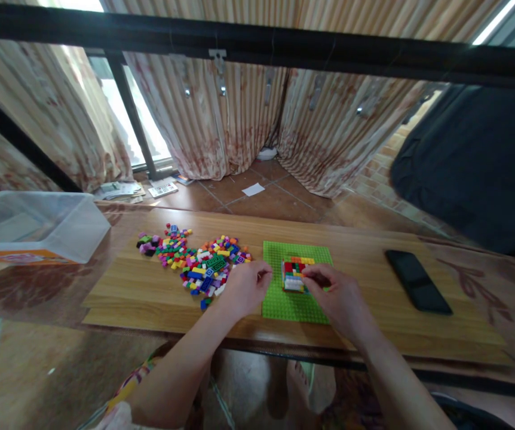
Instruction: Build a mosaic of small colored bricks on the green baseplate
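A green baseplate (284, 304) lies on the wooden table (150, 292). On it stands a small stack of coloured bricks (293, 273). My right hand (340, 298) rests on the plate with its fingers curled against the right side of the stack, pinched on it. At the plate's left edge my left hand (244, 286) sits with its fingers closed in a loose pinch; what it holds, if anything, is hidden. A heap of loose coloured bricks (195, 260) is spread just left of that hand.
A clear plastic bin (37, 230) sits at the table's far left. A black phone (416, 280) lies flat at the right. A dark cloth-covered shape (477, 161) looms at the right. Curtains and tiled floor lie behind; my bare foot (297, 382) shows under the table.
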Demonstrator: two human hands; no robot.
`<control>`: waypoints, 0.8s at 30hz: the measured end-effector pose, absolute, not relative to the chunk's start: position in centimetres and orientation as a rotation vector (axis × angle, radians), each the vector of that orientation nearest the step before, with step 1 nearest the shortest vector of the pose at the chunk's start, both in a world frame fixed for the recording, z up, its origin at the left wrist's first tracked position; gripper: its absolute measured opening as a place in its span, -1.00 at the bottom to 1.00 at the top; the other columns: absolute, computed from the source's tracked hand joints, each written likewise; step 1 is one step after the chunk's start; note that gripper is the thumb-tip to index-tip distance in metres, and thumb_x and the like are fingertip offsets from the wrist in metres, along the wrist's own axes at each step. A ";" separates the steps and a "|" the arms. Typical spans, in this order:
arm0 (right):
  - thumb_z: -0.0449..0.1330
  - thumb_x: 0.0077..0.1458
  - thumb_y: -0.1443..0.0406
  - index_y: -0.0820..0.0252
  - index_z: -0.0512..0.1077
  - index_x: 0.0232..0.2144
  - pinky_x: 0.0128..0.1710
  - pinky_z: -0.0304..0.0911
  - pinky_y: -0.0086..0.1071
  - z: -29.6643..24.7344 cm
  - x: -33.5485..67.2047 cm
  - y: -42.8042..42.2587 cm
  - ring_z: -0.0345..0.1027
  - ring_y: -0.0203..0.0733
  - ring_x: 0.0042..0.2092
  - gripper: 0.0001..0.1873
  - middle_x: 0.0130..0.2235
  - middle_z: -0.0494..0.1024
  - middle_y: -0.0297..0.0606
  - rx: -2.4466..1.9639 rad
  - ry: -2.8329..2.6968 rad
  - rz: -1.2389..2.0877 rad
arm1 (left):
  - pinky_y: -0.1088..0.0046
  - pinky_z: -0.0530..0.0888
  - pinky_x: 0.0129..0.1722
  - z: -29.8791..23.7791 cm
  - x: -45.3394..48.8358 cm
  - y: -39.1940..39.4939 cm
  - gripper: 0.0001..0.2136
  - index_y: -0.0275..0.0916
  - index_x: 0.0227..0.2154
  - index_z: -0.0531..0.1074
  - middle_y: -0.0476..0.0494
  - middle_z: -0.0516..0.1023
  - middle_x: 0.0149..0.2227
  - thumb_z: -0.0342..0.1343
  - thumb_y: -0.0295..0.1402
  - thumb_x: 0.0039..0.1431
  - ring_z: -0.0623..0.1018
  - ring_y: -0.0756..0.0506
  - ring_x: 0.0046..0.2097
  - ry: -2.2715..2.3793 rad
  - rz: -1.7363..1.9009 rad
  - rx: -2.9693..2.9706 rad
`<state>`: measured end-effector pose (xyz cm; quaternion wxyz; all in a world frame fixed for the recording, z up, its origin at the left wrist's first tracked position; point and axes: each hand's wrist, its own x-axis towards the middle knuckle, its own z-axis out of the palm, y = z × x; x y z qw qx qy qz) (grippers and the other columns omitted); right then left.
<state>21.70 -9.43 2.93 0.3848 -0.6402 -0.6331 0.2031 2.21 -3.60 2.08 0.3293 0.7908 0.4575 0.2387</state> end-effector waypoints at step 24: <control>0.21 0.08 0.34 0.08 0.55 -0.40 -0.13 0.28 -0.21 0.8 20.8 -9.1 0.36 -0.11 -0.16 -0.89 -0.28 0.54 -0.24 -1.598 -1.946 0.273 | 0.52 0.24 -0.47 1.2 4.8 -4.7 -0.75 -0.27 -0.44 0.54 -0.05 0.52 -0.51 -0.05 -0.39 0.17 0.40 -0.01 -0.46 1.124 0.537 1.964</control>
